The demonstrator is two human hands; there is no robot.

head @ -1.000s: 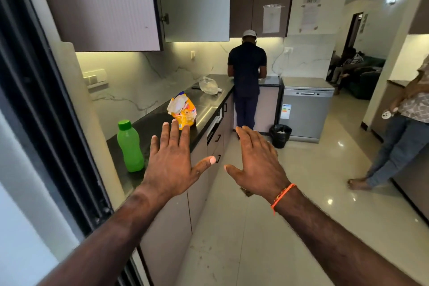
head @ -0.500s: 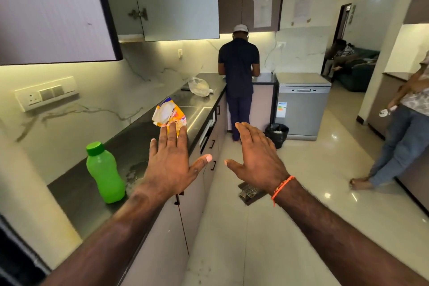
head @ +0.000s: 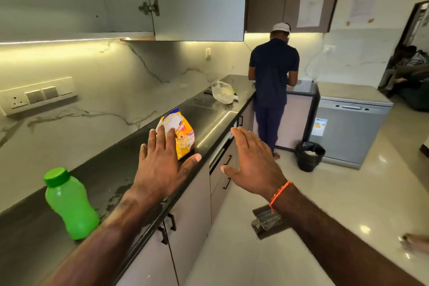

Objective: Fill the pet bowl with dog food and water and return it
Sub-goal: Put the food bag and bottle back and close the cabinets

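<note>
A yellow dog food bag with a dog's picture stands on the dark countertop, partly behind my left fingertips. A green water bottle with a green cap stands upright nearer to me at the left. My left hand is held out flat above the counter, fingers spread, holding nothing. My right hand is held out flat over the floor beside the counter edge, also holding nothing. A dark patterned object lies on the floor under my right wrist; I cannot tell what it is. No pet bowl can be made out.
A person in dark clothes stands at the far end of the counter, back to me. A clear plastic bag lies on the counter. A black bin stands beside a steel dishwasher. Someone's foot shows at right.
I have stepped forward into the kitchen; the counter, bottle and dog food bag are closer and the dark door frame has left view. Both hands stay outstretched and open.
</note>
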